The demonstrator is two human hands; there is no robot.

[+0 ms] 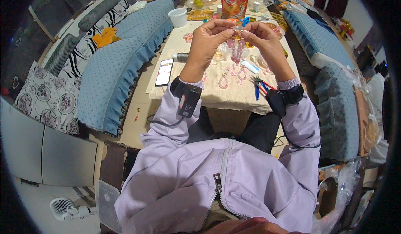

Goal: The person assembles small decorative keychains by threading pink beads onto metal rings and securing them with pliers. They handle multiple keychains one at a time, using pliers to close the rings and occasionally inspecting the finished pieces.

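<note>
Over the far half of the cloth-covered table [163, 93], a strand of pinkish-purple beads [237, 54] hangs between my two raised hands. My left hand [209, 42] pinches at its upper end with thumb and forefinger. Close beside it, my right hand [267, 44] pinches there too, its fingers closed. Exactly what lies between the fingertips is too small to make out. Below the strand, pink beaded loops [224, 82] lie on the cloth. A white tube [250, 66] rests near them, and pliers with blue and red handles [262, 86] lie below my right wrist.
A lit smartphone [164, 72] and a dark thread spool [180, 57] lie left of my left forearm. Farther back stand a white tub [178, 17] and a red food pouch [234, 4]. Blue-covered sofas [112, 67] [337, 108] flank the table.
</note>
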